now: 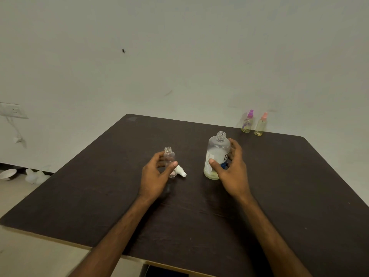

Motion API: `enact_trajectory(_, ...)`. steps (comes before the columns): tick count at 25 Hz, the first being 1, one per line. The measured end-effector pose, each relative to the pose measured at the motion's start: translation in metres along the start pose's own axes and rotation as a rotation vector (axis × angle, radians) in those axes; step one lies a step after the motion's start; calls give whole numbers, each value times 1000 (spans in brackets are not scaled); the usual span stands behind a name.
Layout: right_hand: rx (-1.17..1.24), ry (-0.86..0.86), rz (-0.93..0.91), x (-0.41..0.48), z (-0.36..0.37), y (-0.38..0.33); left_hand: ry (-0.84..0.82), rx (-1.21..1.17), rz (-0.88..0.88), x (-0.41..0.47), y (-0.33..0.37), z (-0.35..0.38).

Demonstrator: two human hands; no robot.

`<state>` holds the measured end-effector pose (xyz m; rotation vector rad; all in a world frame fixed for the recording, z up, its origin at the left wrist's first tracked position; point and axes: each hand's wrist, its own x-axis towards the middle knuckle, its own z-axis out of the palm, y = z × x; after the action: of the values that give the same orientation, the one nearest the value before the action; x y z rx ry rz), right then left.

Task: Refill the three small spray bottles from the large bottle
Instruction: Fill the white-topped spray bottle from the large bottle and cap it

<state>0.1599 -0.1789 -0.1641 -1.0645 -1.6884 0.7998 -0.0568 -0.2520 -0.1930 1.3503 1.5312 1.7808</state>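
Left hand (154, 174) holds the open, empty small bottle (169, 156) on the desk (99, 196); right hand (231, 168) grips the uncapped large bottle (217, 148) beside it. A fast pour could overshoot the narrow neck and spill.

Your table (279, 176): dark brown, faint grain. Big bottle (217, 148): clear, white label, dark lettering, blue patch, pale yellow-green liquid. Small bottle (169, 156): clear, colourless. Sprayer (181, 171): white. Purple-cap bottle (247, 122), pink-cap bottle (261, 125): yellowish liquid. Wall (179, 56): pale grey.
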Motion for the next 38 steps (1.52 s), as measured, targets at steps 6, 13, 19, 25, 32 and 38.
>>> enact_trajectory(6,-17,69,-55,-10,23,-12,-3,18,4,-1,1,-1)
enact_trajectory(13,-66,166,-47,-20,23,-13,24,-4,19,-2,7,-1)
enact_trajectory(19,-133,249,-474,-41,25,-34,-63,-95,77,-10,39,14)
enact_trajectory(25,45,-67,-352,-46,25,-31,-241,-328,52,-9,59,25)
enact_trajectory(32,42,221,-273,-28,13,-23,-156,-147,73,-9,42,22)
enact_trajectory(38,156,-232,-11,10,11,10,-168,-112,17,-13,31,21)
